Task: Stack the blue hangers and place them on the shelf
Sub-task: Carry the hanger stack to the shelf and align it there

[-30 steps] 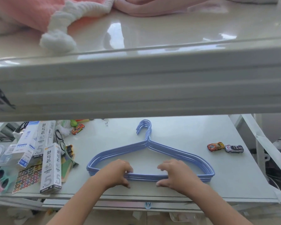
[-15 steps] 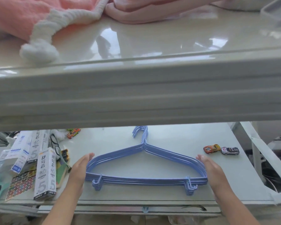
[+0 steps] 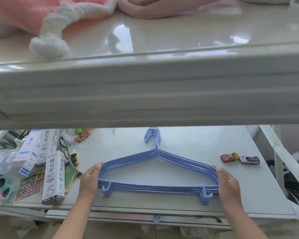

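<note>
Several blue hangers (image 3: 158, 171), about four by the count of hooks, lie nested in one stack on the lower shelf (image 3: 188, 140), near its front edge, hooks pointing to the far side. Alignment is imperfect: the hooks fan out slightly and the small clip hooks on the bottom bars sit staggered at both near corners.

Left hand (image 3: 89, 181) is closed around the left shoulder of the stack; right hand (image 3: 229, 184) is closed around the right shoulder. Both grips are narrow, pressing inward on the ends, fingers wrapped over the outer bends.

Risks, judged from this layout:
- Grip is at the ends only. If inward pressure slackens on either side, the lower hangers could slide out of the bundle, since nothing ties them at the neck.
- The staggered clip hooks could catch on the shelf lip if the stack is dragged toward the near edge.
- The upper shelf (image 3: 145, 94) overhangs closely. Lifting the stack steeply could knock the hooks against its underside.
- To the left, just beside the left hand, sit refill boxes (image 3: 53, 178), a sticker sheet (image 3: 28, 187) and black glasses (image 3: 64, 149); a leftward swing would scatter them.
- Two toy cars (image 3: 240, 158) sit on the right, near the right hand, and would roll if nudged.
- Pink towels (image 3: 41, 12) occupy the far part of the upper shelf top, limiting free room there.
</note>
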Available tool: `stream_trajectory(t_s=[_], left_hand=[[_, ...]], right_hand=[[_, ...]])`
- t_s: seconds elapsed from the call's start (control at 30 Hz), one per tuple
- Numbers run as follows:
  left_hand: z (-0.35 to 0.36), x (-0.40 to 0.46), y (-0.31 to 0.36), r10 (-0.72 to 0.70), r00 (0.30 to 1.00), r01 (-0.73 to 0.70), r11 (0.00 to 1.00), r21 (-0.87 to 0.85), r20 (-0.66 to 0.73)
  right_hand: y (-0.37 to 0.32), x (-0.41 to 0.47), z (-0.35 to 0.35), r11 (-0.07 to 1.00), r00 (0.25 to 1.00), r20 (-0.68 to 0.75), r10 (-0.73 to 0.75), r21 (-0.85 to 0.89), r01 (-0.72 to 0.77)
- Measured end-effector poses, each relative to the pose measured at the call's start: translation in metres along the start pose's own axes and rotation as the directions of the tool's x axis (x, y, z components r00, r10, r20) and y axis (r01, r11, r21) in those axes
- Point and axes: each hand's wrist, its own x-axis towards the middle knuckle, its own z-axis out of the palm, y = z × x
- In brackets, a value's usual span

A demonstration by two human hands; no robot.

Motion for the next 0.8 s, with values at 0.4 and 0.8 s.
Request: stream_trajectory(t_s=[0.4, 0.8], left_hand=[[-0.002, -0.011, -0.006, 0.021, 1.000, -0.021, 1.000, 0.003, 0.008], [-0.021, -0.001, -0.017, 0.011, 0.986, -0.016, 1.000, 0.025, 0.165]], right_hand=[[0.000, 0.020, -0.003, 0.997, 0.996, 0.067, -0.056, -0.055, 0.060], [0.006, 0.002, -0.013, 0.998, 0.995, 0.088, -0.037, 0.053, 0.033]])
